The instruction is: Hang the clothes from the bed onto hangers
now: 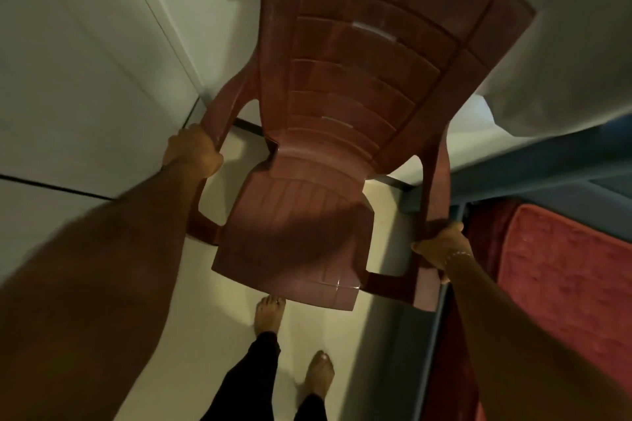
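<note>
While the bed [564,270] edge crowds the frame's right, left hand [191,154] and right hand [439,248] each grip an armrest of the maroon plastic chair [325,147].

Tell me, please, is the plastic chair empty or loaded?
Empty: the chair's seat and back show bare; left hand and right hand grip its armrests.

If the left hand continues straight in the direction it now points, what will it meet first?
The left hand grips the armrest of the red-brown plastic chair and points away from the person toward the pale wall. Going straight on, it would probably meet that wall first, near the floor corner, though depth is unclear.
</note>
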